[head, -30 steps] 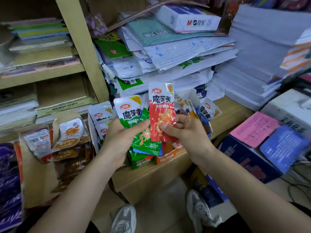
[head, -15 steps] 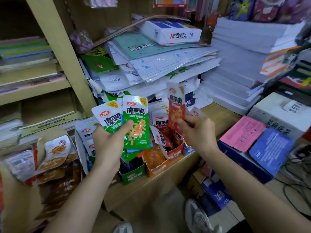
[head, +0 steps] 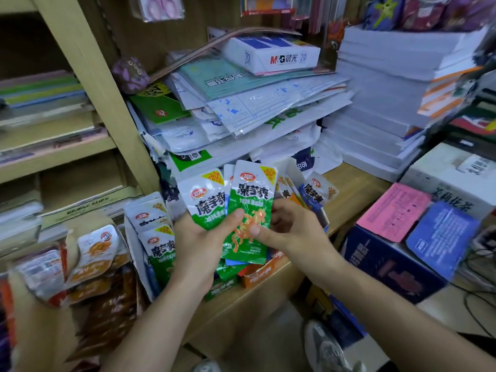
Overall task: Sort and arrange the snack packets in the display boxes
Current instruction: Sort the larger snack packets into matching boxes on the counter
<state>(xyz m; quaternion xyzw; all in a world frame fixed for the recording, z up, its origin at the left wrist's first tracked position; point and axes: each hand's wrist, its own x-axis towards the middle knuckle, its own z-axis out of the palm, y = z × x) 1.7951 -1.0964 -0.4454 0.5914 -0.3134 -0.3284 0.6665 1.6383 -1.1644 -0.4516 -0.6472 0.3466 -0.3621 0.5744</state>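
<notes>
Left hand grips a fanned bunch of green snack packets, thumb across the front and fingers curled behind. Right hand pinches the front green packet of that fan at its lower right, thumb on the printed face, other fingers behind. The hands are close together, both on the bunch, held above the near edge of the wooden surface. A blue packet edge shows at the bottom of the fan.

Under the hands sit an orange display box and, left of it, a green display box, both partly hidden. Blue packets stand upright just right of the right hand. More green-and-white packets stand in a box to the left, and orange packets lie further left, blurred.

Far side holds a heap of plastic-wrapped stationery with an M&G paper ream on top. A tall white paper stack stands to the right. A shoe is on the floor below.
</notes>
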